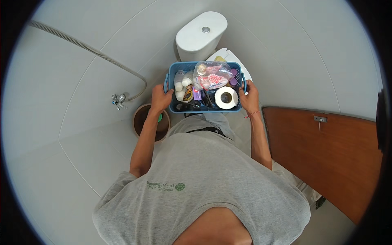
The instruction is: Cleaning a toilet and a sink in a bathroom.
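A blue plastic basket (208, 111) is held level in front of my body by its two ends. My left hand (161, 97) grips the left end beside the handle. At the right end, my right hand (249, 97) has its thumb over the rim. Inside lie a toilet paper roll (233, 97), a clear printed plastic bag (211, 76) with items in it, and several white bottles (179, 84). A small purple box (197, 95), purple caps (233, 81) and dark items (183, 106) fill the rest. The lower contents are partly hidden.
Beyond the basket stands a white toilet cistern (199, 33), with the toilet lid (242, 65) partly covered. A brown bucket (137, 121) is on the floor at left, below a wall tap (118, 100) with a metal hose (110, 58). A brown wooden door (321, 147) stands at right.
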### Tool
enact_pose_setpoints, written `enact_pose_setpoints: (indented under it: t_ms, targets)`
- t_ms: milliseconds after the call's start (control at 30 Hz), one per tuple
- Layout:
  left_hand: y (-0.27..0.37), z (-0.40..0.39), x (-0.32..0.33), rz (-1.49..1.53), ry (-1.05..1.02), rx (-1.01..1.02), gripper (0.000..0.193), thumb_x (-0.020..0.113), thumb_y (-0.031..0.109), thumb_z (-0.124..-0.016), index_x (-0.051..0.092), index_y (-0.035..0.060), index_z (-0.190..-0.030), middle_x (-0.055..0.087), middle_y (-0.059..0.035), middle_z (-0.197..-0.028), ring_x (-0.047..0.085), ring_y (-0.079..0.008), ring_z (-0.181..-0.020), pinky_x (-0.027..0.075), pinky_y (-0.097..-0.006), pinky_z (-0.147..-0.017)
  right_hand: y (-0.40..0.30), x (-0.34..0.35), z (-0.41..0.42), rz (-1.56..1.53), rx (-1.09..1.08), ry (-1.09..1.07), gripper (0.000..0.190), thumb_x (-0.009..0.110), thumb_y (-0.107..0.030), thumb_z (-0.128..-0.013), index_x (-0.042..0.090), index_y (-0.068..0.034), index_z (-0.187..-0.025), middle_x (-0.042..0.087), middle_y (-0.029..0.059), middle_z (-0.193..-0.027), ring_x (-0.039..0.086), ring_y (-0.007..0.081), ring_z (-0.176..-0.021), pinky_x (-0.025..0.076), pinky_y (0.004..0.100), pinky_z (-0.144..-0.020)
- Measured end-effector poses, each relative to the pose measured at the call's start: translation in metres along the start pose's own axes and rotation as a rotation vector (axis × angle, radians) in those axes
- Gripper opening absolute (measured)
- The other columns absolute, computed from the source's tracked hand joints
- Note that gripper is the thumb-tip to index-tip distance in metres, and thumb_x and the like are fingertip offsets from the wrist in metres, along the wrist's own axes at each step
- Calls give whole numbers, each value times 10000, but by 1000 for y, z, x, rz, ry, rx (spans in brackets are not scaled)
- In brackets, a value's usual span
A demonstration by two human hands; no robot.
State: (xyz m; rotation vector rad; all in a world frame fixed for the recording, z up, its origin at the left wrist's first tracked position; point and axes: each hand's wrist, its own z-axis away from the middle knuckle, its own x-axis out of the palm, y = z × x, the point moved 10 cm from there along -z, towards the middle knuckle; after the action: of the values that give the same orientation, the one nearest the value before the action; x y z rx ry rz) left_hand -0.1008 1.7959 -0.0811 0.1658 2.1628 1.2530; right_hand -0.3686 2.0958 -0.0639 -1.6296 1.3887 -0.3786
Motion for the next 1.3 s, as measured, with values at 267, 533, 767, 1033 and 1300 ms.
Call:
enact_pose_setpoints:
  t_ms: [267, 533, 767, 1033, 1300]
  targets:
    - [-9, -4, 6, -6, -47, -39, 195, 695, 82, -822, 619, -97, -812, 605, -210, -663, 609, -284, -611, 462, -418, -640, 8, 9, 4, 21, 72, -70, 103, 638, 14, -872, 558, -7, -934, 661, 108, -794, 645, 177, -737, 527, 323, -688]
    - [-34, -17, 13, 110, -82, -72, 213, 710, 80, -836, 623, -113, -851, 542, -129, -663, 512, -163, -660, 462, -363, -667, 6, 11, 2, -7, 165, -151, 192, 710, -22, -864, 589, 5, -1010, 704, 152, -884, 715, 236, -808, 571, 381, -649]
    - [-46, -17, 14, 101, -137, -114, 223, 713, 80, -841, 624, -123, -861, 557, -103, -688, 515, -152, -679, 463, -351, -669, -93, 7, 20, 414, -277, -20, 297, 791, -147, -801, 636, -9, -1013, 662, 150, -990, 672, 349, -904, 561, 414, -768]
    - [-36, -18, 18, 107, -180, -124, 201, 707, 63, -838, 657, -114, -920, 569, -90, -698, 515, -140, -677, 450, -348, -649, -31, 103, 31, 769, -8, -760, 281, 815, -252, -759, 713, -25, -888, 711, 162, -972, 695, 367, -897, 578, 463, -791]
    - [-66, -22, 24, 134, -121, -122, 187, 709, 68, -828, 618, -96, -834, 552, -93, -672, 496, -151, -672, 451, -356, -653, -63, 61, -9, 394, -115, -690, 259, 727, -213, -788, 657, 35, -795, 689, 209, -793, 678, 379, -777, 509, 457, -702]
